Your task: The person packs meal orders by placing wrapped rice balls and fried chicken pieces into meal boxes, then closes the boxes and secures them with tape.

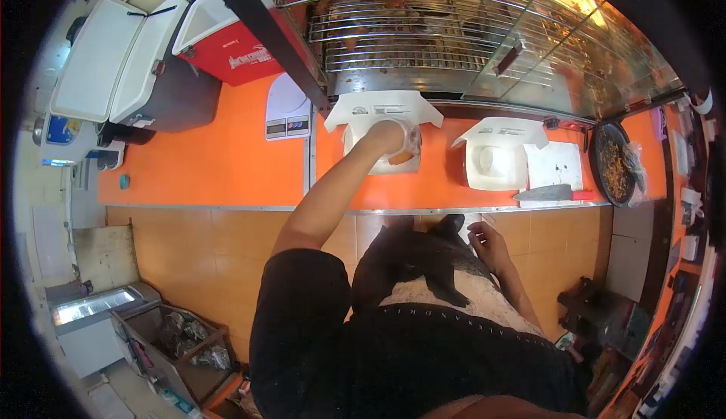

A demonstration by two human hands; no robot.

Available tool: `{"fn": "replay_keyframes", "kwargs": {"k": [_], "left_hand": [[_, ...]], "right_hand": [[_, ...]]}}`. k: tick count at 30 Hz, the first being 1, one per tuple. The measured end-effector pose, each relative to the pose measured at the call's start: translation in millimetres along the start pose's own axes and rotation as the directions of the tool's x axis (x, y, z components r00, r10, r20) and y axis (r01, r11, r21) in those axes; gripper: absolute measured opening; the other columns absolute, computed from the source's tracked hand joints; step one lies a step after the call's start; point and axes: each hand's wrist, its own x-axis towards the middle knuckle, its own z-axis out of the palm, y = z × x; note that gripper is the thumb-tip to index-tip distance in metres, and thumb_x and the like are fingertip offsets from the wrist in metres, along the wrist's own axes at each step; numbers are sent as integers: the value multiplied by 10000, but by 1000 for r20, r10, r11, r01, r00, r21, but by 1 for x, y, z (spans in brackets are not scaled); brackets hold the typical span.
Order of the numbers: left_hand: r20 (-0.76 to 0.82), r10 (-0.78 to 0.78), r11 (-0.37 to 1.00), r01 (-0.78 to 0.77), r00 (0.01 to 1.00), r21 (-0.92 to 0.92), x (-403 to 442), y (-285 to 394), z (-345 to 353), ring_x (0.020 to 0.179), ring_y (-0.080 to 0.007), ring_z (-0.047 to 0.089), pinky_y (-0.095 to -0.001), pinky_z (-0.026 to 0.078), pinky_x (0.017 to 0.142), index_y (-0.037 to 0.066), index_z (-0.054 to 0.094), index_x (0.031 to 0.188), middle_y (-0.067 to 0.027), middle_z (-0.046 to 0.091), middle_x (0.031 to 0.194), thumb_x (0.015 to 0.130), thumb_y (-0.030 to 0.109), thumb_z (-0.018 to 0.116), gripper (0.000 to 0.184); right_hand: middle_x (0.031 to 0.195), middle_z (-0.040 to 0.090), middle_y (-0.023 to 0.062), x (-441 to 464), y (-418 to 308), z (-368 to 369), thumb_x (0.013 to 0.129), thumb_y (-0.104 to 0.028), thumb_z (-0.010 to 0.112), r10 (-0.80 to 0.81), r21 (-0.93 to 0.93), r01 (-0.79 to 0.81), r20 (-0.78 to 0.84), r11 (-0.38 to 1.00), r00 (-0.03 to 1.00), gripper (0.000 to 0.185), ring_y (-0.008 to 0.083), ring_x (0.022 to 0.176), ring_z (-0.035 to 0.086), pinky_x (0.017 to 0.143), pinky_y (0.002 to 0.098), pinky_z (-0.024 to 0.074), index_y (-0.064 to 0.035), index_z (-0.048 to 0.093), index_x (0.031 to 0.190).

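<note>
My left hand [395,138], with clear plastic around it, reaches down into an open white cardboard takeaway box [352,141]. An orange-brown piece of food [401,159] shows in the box, right by the plastic. The fingers of this hand are hidden, so whether they grip the food cannot be told. My right hand [490,245] hangs beside my body, just off the counter's front edge. Its fingers are loosely bent and apart, with nothing visible in them. On the counter nearest to it stands a second open takeaway box [473,173], with a white round item [494,162] inside.
A knife [548,193] with a red handle lies on a white board [556,163]. Beside it is a dark pan [605,158] with orange crumbs. A glass-fronted rack cabinet [408,48] runs along the back. Left are a kitchen scale [288,109] and a red cooler [238,52].
</note>
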Motion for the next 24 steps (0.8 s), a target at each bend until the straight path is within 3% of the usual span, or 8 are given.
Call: {"fn": "replay_keyframes", "kwargs": {"k": [2, 4, 8, 14, 17, 18, 20, 24], "left_hand": [[-44, -48, 998, 50, 998, 39, -29, 22, -9, 1035, -373, 670, -465, 518, 869, 81, 739, 1081, -193, 709, 1126, 893, 347, 628, 344], [-347, -145, 964, 54, 926, -259, -50, 27, -9, 990, -338, 667, -446, 508, 847, 131, 716, 1130, -125, 722, 1062, 861, 402, 693, 383], [-563, -97, 994, 54, 820, -92, -64, -4, 17, 1027, -324, 658, -420, 489, 897, 104, 724, 1088, -146, 716, 1054, 879, 453, 677, 409], [-645, -271, 960, 249, 715, -127, -82, -7, 65, 1356, -372, 450, -477, 331, 1137, 129, 507, 1448, -179, 500, 1472, 921, 480, 663, 652], [-723, -254, 911, -92, 643, -401, -89, 32, 73, 1458, -367, 332, -459, 231, 1205, 10, 290, 1541, -215, 319, 1587, 949, 559, 574, 856], [-748, -253, 860, -211, 614, -465, -87, 43, 74, 1492, -365, 292, -453, 198, 1228, -30, 218, 1572, -227, 259, 1626, 959, 586, 544, 929], [-608, -592, 113, -694, 528, -712, -76, 67, 84, 1530, -294, 211, -425, 151, 1239, 8, 76, 1607, -181, 130, 1673, 986, 557, 505, 933], [-522, -705, 30, -714, 481, -699, -74, 72, 53, 1542, -372, 118, -612, 79, 1207, 298, 285, 1596, -84, 211, 1670, 1032, 598, 342, 641]], "right_hand": [[1028, 715, 147, -4, 2, 3, 963, -132, 640, 18, 24, -18, -20, 1000, 1000, 201, 268, 856, 717, 760, 366, 570, -28, 631, 1136], [1031, 713, 149, -5, 8, 5, 964, -126, 637, 13, 18, -12, -25, 1000, 1000, 198, 264, 872, 718, 760, 369, 571, -26, 628, 1135], [1037, 710, 148, 1, 12, 12, 962, -118, 642, 7, 75, -7, -6, 997, 1000, 197, 261, 876, 717, 760, 364, 572, -22, 622, 1133], [1017, 692, 133, 37, -40, 17, 963, -146, 661, -226, 52, 227, -17, 973, 974, 210, 252, 840, 707, 734, 354, 570, -18, 608, 1120], [984, 670, 110, 50, -107, 23, 965, -163, 666, -344, 127, 335, 59, 934, 937, 206, 235, 841, 697, 724, 349, 568, -30, 608, 1112], [974, 660, 98, 54, -131, 30, 964, -169, 668, -469, 129, 462, 24, 877, 883, 207, 229, 841, 690, 721, 347, 566, -39, 607, 1112], [963, 651, 87, 61, -150, 38, 962, -176, 671, -591, 131, 587, -8, 799, 806, 208, 223, 842, 683, 718, 344, 564, -48, 606, 1113], [949, 649, 96, 77, -165, 43, 941, -165, 681, -705, 105, 698, 57, 708, 707, 170, 265, 830, 667, 711, 358, 550, -46, 631, 1051]]}}
